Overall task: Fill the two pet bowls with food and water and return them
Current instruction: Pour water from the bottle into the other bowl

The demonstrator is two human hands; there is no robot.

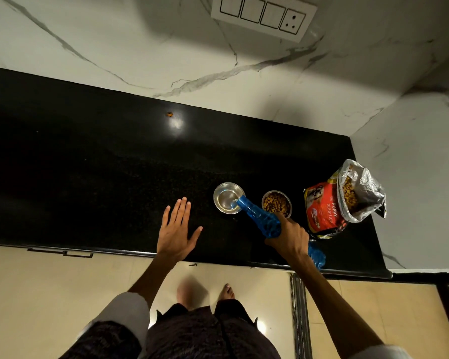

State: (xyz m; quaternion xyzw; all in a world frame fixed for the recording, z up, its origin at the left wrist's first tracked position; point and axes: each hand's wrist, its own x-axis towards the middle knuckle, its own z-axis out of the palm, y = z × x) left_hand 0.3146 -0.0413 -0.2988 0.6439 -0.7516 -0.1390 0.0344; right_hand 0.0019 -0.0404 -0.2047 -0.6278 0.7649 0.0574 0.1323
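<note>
Head view: the person is standing at the black counter (88,164), pouring.
Water bowl (227,198): sitting left of the kibble-filled food bowl (276,204), catching water.
Right hand (289,235): gripping the blue bottle (257,215), tilting its mouth over the bowl's rim.
Left hand (175,230): hovering flat, fingers spread, holding nothing.
Puppy food bag (342,200): standing open, far right, probably finished with.

Right hand (289,235) tips blue bottle (257,216) over steel bowl (227,198); left hand (175,229) flat.
</note>
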